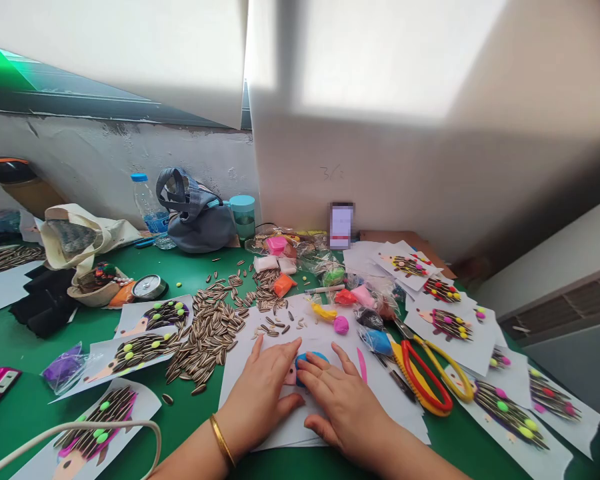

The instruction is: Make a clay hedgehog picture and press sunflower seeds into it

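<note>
Both hands rest over white paper point(260, 353) in front of me. My right hand point(337, 393) lies with fingers spread on a flattened piece of blue clay point(314, 360), covering part of it. Beside that, my left hand point(267, 383) is stretched out on the paper, its fingertips near a small pink clay piece point(290, 375) with a dark dot. A pink strip point(362, 365) lies to the right of my right hand. Just past the fingers sit a magenta clay ball point(341, 325) and a yellow clay lump point(323, 311).
Sunflower seeds point(205, 333) are heaped left of the paper. Seed-covered hedgehog cards point(140, 353) lie at left, with more hedgehog cards point(447, 323) at right. Red-and-yellow scissors point(425, 373) lie right of my hands. Bagged clay point(375, 340), a phone point(341, 225) and a blue bag point(200, 223) are farther back.
</note>
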